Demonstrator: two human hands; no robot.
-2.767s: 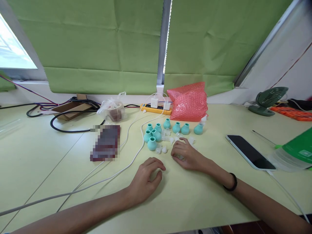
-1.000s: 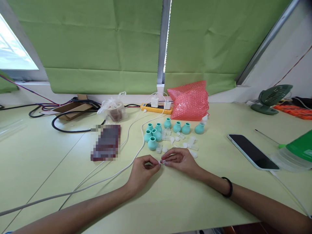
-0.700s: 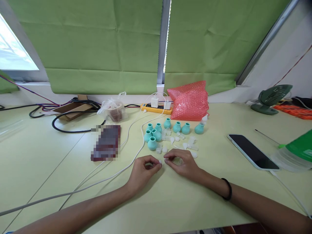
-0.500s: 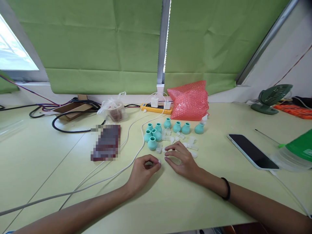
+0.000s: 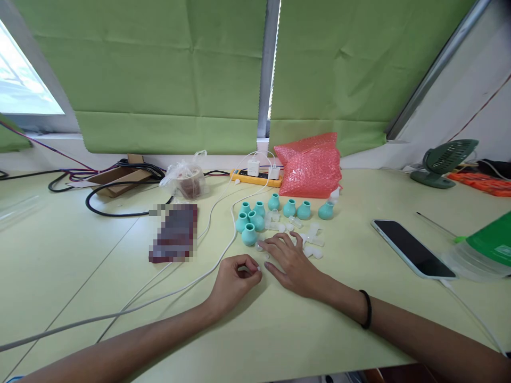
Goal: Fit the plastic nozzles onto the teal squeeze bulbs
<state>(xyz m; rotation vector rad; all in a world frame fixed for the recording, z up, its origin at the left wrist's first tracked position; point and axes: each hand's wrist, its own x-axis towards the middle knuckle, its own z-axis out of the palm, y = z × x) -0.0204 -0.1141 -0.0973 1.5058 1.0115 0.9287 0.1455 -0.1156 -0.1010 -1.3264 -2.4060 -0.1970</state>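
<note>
My left hand (image 5: pixel 236 279) is closed in a pinch, thumb against forefinger, on a small white plastic piece (image 5: pixel 258 268); only its tip shows. Just to the right, my right hand (image 5: pixel 293 266) is open, fingers spread low over the table beside a pile of small translucent white plastic parts (image 5: pixel 313 239). One of those parts, a clear cap-like piece (image 5: pixel 260 246), lies at its fingertips; whether they touch it I cannot tell. Behind the hands stand several teal rubber bulbs (image 5: pixel 249 234) with open necks, grouped at left and in a loose row to the right.
A white cable (image 5: pixel 191 284) runs across the table left of my hands. Behind the bulbs are a pink bubble-wrap bag (image 5: pixel 309 167) and a yellow power strip (image 5: pixel 255 178) with chargers. A phone (image 5: pixel 413 249), a green-labelled container (image 5: pixel 489 250) and a small fan (image 5: pixel 439 162) are at right.
My right hand has shifted slightly left and its fingers have reached down toward the clear parts. My left hand keeps its pinch on the small white piece, almost unmoved.
</note>
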